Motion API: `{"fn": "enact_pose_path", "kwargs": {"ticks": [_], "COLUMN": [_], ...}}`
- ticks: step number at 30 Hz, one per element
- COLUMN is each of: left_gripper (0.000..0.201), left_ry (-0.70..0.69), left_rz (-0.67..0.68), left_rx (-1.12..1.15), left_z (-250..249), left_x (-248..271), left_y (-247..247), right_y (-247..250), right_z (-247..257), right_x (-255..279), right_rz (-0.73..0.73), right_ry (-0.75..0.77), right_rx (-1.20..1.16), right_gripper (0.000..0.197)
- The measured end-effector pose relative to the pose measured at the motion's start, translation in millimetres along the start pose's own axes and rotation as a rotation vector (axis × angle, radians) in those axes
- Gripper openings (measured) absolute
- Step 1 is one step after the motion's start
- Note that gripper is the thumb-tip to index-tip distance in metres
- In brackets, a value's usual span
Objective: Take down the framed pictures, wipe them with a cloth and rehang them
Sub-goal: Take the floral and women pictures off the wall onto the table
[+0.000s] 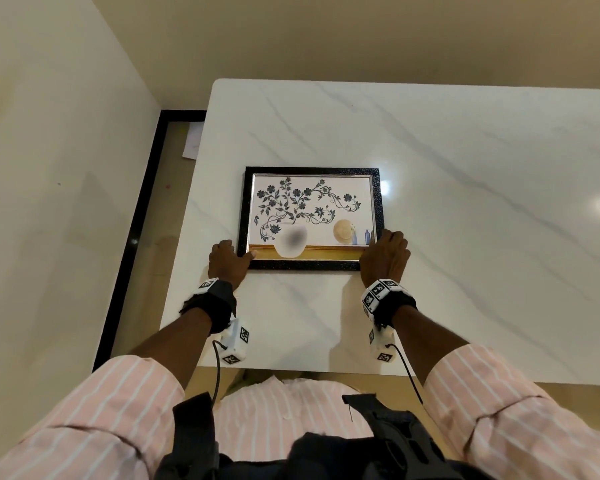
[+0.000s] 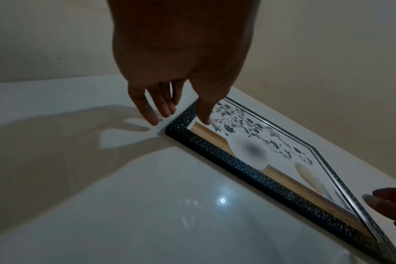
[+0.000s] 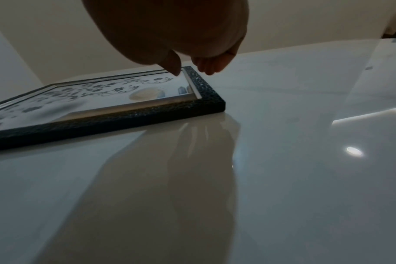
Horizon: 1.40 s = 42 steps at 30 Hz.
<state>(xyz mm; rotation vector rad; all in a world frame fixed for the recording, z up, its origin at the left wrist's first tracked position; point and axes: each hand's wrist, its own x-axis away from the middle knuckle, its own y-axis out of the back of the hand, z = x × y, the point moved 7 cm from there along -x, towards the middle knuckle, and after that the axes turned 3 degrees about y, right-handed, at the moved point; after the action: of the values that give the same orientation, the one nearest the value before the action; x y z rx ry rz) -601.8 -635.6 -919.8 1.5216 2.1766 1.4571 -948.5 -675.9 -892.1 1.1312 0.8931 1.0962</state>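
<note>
A framed picture point(image 1: 309, 216) with a black textured frame and a print of dark flowers in a white vase lies face up on the white marble table point(image 1: 465, 161). My left hand point(image 1: 229, 259) is at its near left corner. In the left wrist view the hand point(image 2: 181, 121) has its thumb on the glass and its straight fingers point(image 2: 155, 118) on the table just beside the picture point(image 2: 260, 151). My right hand point(image 1: 385, 251) holds the near right corner. In the right wrist view that hand point(image 3: 193, 72) pinches the side rail of the picture point(image 3: 102, 96) between thumb and curled fingers. No cloth is in view.
The table's left edge point(image 1: 187, 237) runs close to a cream wall point(image 1: 49, 168), with a strip of floor and a dark border point(image 1: 136, 237) between them. A sheet of paper point(image 1: 193, 140) lies on that floor. Bare tabletop stretches to the right and beyond the picture.
</note>
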Motion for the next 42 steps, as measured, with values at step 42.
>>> {"fn": "enact_pose_path", "kwargs": {"ticks": [42], "left_gripper": [0.047], "left_ry": [-0.365], "left_rz": [-2.342], "left_rx": [0.036], "left_z": [91.4], "left_x": [232.4], "left_y": [976.4], "right_y": [519.5], "right_z": [980.0], "right_x": [184.2], "right_rz": [-0.522], "right_ry": [1.297], "right_rx": [-1.146], "right_gripper": [0.041]}}
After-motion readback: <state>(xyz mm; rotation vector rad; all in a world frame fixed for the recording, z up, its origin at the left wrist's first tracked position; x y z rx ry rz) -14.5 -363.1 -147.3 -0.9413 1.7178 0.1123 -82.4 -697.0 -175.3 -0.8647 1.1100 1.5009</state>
